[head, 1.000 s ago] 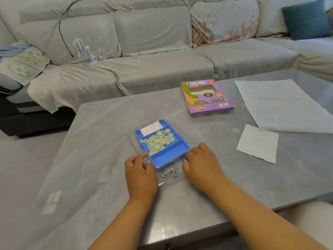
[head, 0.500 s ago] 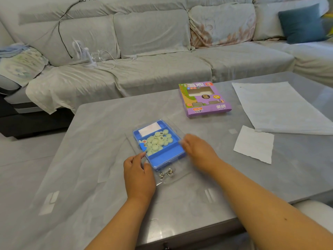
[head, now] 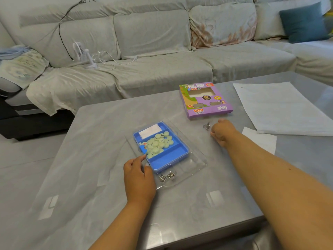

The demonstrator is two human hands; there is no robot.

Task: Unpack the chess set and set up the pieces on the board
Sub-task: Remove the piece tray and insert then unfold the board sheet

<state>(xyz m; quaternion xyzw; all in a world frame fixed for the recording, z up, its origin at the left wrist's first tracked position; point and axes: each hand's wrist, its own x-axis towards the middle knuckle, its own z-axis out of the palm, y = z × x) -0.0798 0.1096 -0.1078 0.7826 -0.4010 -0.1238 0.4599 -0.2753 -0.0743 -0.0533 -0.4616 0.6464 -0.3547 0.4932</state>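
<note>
A blue tray sits in a clear plastic shell in the middle of the grey table. In the tray lie a heap of pale green round chess pieces and a white card. My left hand pinches the tray's near left corner. My right hand is far to the right with curled fingers. A small metal piece lies on the table at its fingertips, and whether they touch is unclear. A large white sheet lies at the right.
The purple chess box lies beyond my right hand. A metal ring puzzle rests in the shell's near edge. A small paper slip lies beside my right forearm. A grey sofa with a small fan stands behind the table.
My right hand left the tray's near right corner and moved far right toward the purple box, where a small metal piece now lies. My left hand stayed at the tray's corner.
</note>
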